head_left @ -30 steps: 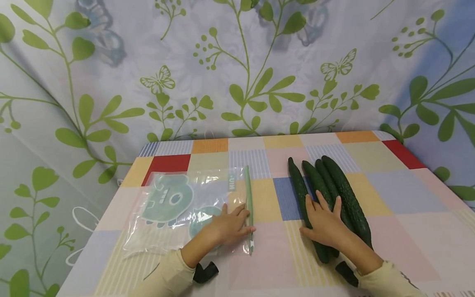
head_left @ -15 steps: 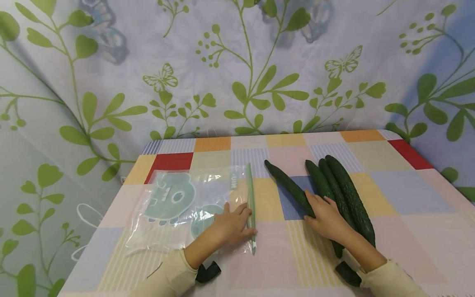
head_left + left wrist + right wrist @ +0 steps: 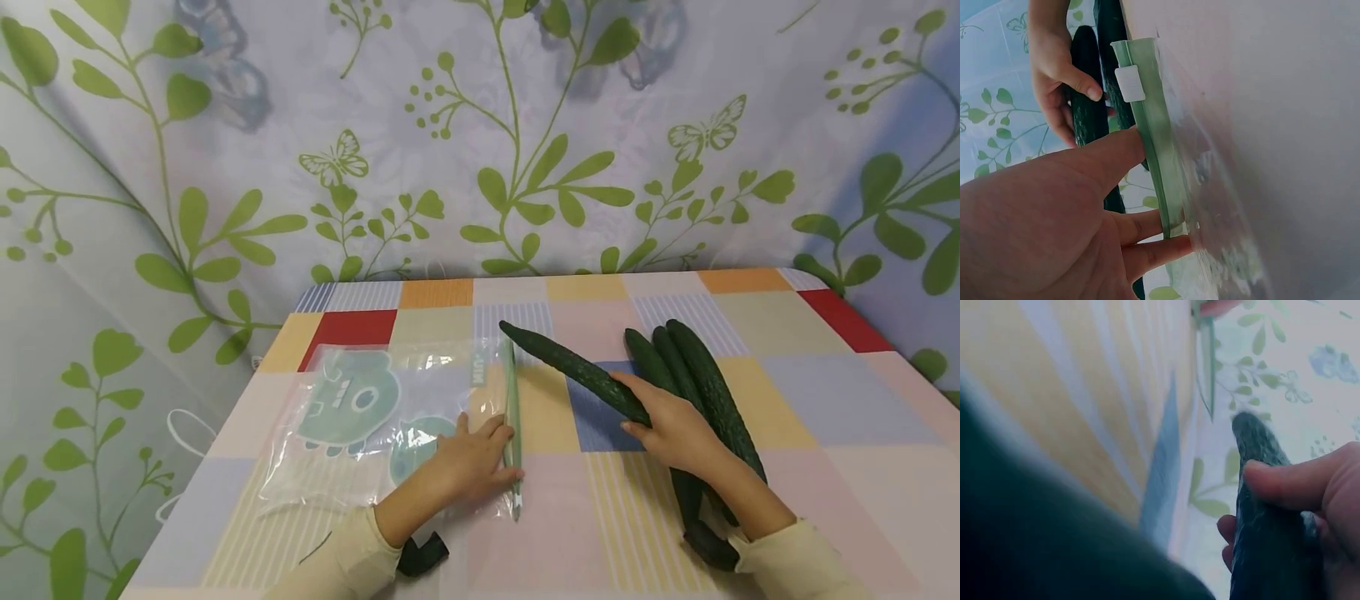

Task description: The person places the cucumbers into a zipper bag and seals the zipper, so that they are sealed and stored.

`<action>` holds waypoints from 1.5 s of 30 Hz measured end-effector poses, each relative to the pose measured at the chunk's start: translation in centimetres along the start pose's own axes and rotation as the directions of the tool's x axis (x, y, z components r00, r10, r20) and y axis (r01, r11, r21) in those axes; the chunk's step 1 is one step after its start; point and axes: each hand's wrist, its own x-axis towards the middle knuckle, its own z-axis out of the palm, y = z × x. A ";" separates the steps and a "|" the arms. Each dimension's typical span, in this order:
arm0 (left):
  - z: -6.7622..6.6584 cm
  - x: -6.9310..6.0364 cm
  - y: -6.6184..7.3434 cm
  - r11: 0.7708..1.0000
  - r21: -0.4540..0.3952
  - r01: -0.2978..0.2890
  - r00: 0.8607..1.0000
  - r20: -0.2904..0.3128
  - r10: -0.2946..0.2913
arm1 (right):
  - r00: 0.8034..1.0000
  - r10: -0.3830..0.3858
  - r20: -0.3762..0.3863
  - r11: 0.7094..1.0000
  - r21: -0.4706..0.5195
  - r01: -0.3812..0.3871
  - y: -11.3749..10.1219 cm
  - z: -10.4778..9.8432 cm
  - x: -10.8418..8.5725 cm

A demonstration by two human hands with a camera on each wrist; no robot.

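Hands apart. Left hand (image 3: 474, 462), fingers spread, rests on clear bag (image 3: 352, 408) by its green zip (image 3: 513, 379), toward table's (image 3: 877, 492) left edge. Right hand (image 3: 681, 427) grips one cucumber (image 3: 573, 363), tip pointing bagward; three more cucumbers (image 3: 708, 387) lie nearer right edge.

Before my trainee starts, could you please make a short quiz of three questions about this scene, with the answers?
1. True or false: the left hand is touching the plastic bag.

2. What colour is the slider on the bag's green strip?
A) red
B) white
C) black

3. Besides the cucumber held in the right hand, how many other cucumbers are on the table?

Key:
1. True.
2. B.
3. Three, side by side near the right hand.
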 end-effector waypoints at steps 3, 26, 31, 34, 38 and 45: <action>0.1 0.0 0.1 1.000 0.004 -0.001 1.000 0.011 0.001 | 0.999 -0.023 0.024 0.999 -0.024 0.023 0.7 -0.7 -0.3; 0.1 0.1 -0.3 1.000 0.024 -0.002 1.000 0.011 0.002 | 0.979 -0.063 0.194 0.995 0.086 0.047 2.0 -2.7 -0.8; -0.1 0.2 -0.3 1.000 0.030 0.002 1.000 0.020 -0.003 | 0.980 -0.077 0.186 0.995 0.079 0.063 1.8 -2.4 -0.6; -0.1 0.3 -0.3 1.000 0.030 0.000 1.000 0.019 -0.001 | 0.978 -0.071 0.196 0.996 0.073 0.058 1.7 -2.3 -0.5; -0.2 0.2 -0.3 1.000 0.024 -0.007 1.000 0.012 0.007 | 0.976 -0.066 0.206 0.996 0.064 0.054 1.7 -2.3 -0.4; -0.8 0.0 -0.1 1.000 0.012 -0.014 1.000 -0.005 0.014 | 0.973 -0.063 0.223 0.998 0.036 0.056 1.7 -2.6 -0.1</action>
